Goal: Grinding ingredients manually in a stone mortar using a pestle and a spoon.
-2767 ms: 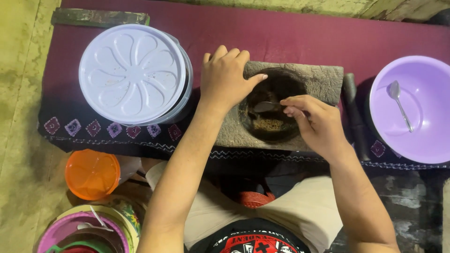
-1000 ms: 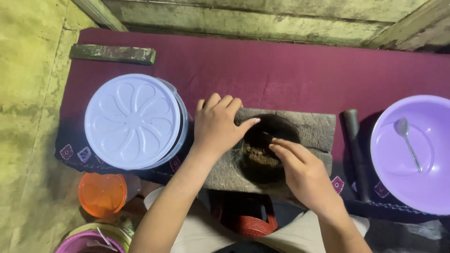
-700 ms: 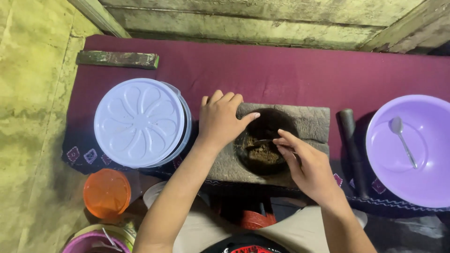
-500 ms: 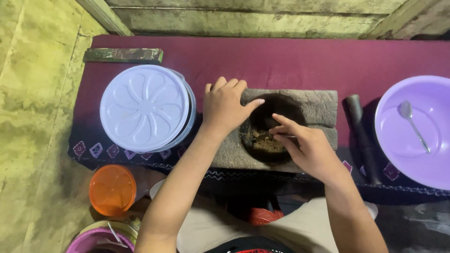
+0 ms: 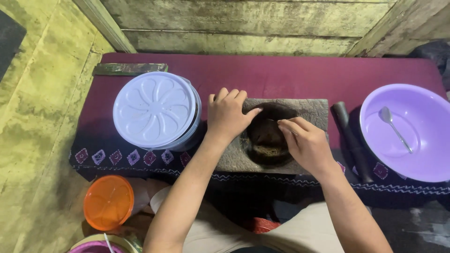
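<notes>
Hands – left hand [image 5: 228, 115], right hand [image 5: 304, 144] – on rough stone mortar [image 5: 286, 136], dark paste [image 5: 266, 145]

My right hand [image 5: 307, 145] covers the near right side of the stone mortar [image 5: 276, 136], and my fingertips hide whatever they pinch. The dark paste [image 5: 267, 143] in the hollow is too shadowed to tell. The purple basin [image 5: 412, 133] runs off the right edge. The pink bowl [image 5: 96, 246] is cut by the bottom edge.
</notes>
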